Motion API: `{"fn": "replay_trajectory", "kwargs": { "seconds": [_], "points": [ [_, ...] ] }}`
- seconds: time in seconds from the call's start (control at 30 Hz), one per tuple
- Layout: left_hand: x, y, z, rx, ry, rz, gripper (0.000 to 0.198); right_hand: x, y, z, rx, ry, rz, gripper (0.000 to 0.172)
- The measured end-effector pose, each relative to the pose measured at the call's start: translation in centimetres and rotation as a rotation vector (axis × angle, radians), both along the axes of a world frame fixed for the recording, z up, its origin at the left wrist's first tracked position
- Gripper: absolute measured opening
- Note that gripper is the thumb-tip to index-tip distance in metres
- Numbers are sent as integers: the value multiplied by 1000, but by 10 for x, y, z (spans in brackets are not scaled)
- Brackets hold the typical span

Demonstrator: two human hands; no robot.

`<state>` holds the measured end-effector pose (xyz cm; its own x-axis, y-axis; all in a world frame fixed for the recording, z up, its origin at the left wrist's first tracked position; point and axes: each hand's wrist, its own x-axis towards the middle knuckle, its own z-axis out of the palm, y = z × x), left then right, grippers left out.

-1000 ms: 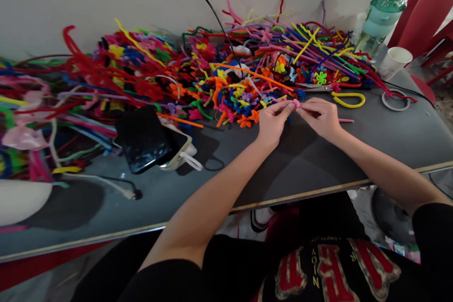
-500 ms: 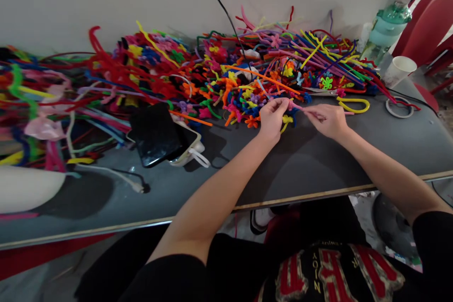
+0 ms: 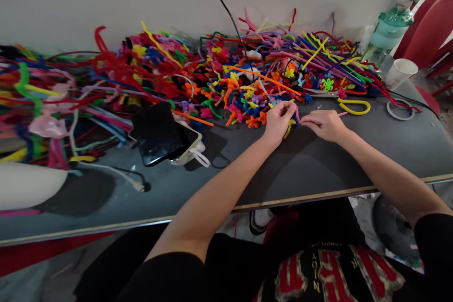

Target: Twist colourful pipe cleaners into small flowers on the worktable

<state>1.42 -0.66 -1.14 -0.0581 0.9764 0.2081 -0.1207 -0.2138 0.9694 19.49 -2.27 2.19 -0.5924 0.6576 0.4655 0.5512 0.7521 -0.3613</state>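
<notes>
Fingers [image 3: 289,109] of the left hand [image 3: 278,125] and right hand [image 3: 326,125] pinch a bent pink strand [image 3: 297,113] between them, above the dark surface [image 3: 283,170]. Heaped coloured strands [image 3: 244,99] spread from ten to one o'clock of the hands; a yellow loop [image 3: 355,113] lies at the right hand's two o'clock.

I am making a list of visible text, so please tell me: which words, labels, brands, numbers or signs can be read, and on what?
"N", "O": small yellow letters on the black shirt; whole word unclear.
Large red letters, same shirt: too distorted to read surely.
Paper cup, bottle: no readable text.
</notes>
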Motion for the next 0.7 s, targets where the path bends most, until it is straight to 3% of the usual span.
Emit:
{"fn": "replay_trajectory", "kwargs": {
  "seconds": [0.2, 0.4, 0.6, 0.7],
  "points": [
    [-3, -1, 8, -43, 10, -126, 21, 11, 6, 2, 92, 157, 32, 29],
    [0, -2, 10, -106, -7, -199, 22, 11, 7, 6, 182, 327, -125, 29],
    [3, -12, 16, -63, 49, -439, 29, 2, 5, 6, 131, 438, -160, 25],
    [3, -14, 17, -31, 52, -485, 35, 0, 3, 5, 91, 427, -158, 25]
  ]
}}
